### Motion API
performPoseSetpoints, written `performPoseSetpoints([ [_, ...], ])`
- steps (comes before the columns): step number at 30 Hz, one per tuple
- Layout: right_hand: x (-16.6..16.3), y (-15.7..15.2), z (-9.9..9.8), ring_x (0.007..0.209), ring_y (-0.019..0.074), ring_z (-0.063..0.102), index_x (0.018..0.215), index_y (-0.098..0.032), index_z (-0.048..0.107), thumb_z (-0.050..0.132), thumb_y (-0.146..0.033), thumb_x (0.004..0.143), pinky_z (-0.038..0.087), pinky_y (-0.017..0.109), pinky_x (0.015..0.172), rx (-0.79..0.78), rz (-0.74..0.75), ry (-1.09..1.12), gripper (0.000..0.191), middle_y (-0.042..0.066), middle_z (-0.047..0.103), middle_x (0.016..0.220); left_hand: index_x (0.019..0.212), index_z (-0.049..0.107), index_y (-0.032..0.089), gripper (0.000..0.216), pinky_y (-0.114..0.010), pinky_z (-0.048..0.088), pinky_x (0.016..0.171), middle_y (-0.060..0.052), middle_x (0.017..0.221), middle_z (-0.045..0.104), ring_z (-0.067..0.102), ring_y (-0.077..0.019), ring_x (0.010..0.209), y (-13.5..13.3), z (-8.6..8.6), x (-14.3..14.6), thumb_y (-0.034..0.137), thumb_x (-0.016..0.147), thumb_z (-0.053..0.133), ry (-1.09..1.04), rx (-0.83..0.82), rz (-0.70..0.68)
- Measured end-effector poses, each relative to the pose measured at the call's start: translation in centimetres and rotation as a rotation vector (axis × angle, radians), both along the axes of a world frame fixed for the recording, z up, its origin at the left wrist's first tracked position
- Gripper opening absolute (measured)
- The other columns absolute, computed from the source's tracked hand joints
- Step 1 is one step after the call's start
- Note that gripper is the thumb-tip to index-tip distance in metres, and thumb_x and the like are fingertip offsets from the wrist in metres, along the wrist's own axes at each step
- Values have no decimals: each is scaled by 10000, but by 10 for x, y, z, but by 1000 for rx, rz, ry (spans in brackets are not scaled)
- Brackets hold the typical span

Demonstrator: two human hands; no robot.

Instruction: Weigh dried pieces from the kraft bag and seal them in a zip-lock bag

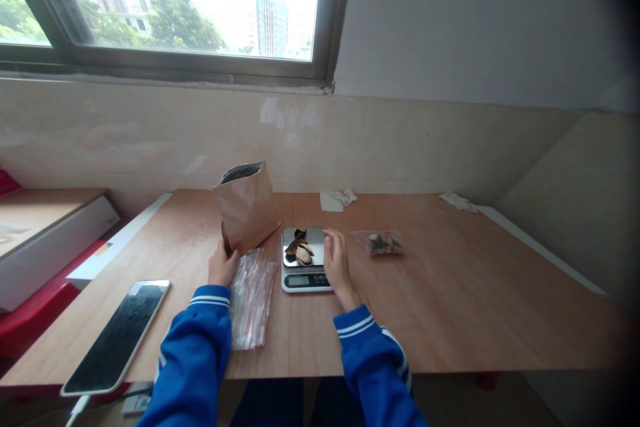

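Observation:
My left hand [223, 264] is closed at the lower left corner of a brown paper bag [246, 208], which stands upright with its top gaping. Below the bag lies a stack of clear zip bags [253, 300] with red seal lines, just right of that hand. A small kitchen scale [306, 281] sits in front of me. Several dried pieces [301, 250], dark brown with one pale, rest on its steel plate; their exact kind is unclear. My right hand [338, 265] is at the scale's right edge, fingers stretched out, with nothing seen in it.
A clear zip bag with dark dried pieces [385, 242] lies right of the scale. At the left is a phone [119, 339] with a cable plugged in. Crumpled tissue [343, 197] and white paper lie by the wall. A window [195, 7] is above the table.

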State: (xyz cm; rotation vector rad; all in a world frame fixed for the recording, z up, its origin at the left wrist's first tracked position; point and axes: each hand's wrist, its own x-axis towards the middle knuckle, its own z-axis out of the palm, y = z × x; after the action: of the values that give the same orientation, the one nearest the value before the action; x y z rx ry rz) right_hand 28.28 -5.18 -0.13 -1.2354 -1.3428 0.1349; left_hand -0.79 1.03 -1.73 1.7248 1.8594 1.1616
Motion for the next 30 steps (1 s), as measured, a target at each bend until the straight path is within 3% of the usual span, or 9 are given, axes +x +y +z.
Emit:
performPoseSetpoints([
  [7,-4,-9,14,1124,211,505,1080,-191,570,314,-270,961,425,427,968,33,26,-34,293,119,542,1126,1205,539,155,530,-404,505,802,-122,1007,701,661,-299,934,1,-2,-1,466,777,543,8,1,-18],
  [14,-36,-32,77,1220,191,461,1232,-239,514,328,-217,955,390,406,1041,131,236,-186,334,86,524,1253,1236,509,170,550,-365,498,849,-94,1103,678,636,-272,1018,3,-7,-2,409,744,575,-102,87,-116],
  [20,-42,-29,118,1143,192,517,1146,-228,591,340,-208,952,413,383,1011,99,386,-397,318,68,602,1154,1088,563,206,378,-322,494,838,-46,1026,700,650,-227,956,-9,9,5,277,717,534,-91,75,-144],
  [26,-42,-23,115,864,213,655,902,-196,679,438,-198,905,506,309,779,-161,476,-598,241,72,705,919,1026,579,193,327,-346,479,881,-69,1031,690,628,-235,995,-18,22,9,275,714,525,-106,89,-157],
  [30,-53,-19,103,939,231,656,902,-199,686,493,-155,849,502,341,858,-202,494,-553,205,69,709,950,992,595,192,307,-347,477,888,-69,1028,691,628,-231,990,-18,21,9,248,697,534,-110,82,-154],
])
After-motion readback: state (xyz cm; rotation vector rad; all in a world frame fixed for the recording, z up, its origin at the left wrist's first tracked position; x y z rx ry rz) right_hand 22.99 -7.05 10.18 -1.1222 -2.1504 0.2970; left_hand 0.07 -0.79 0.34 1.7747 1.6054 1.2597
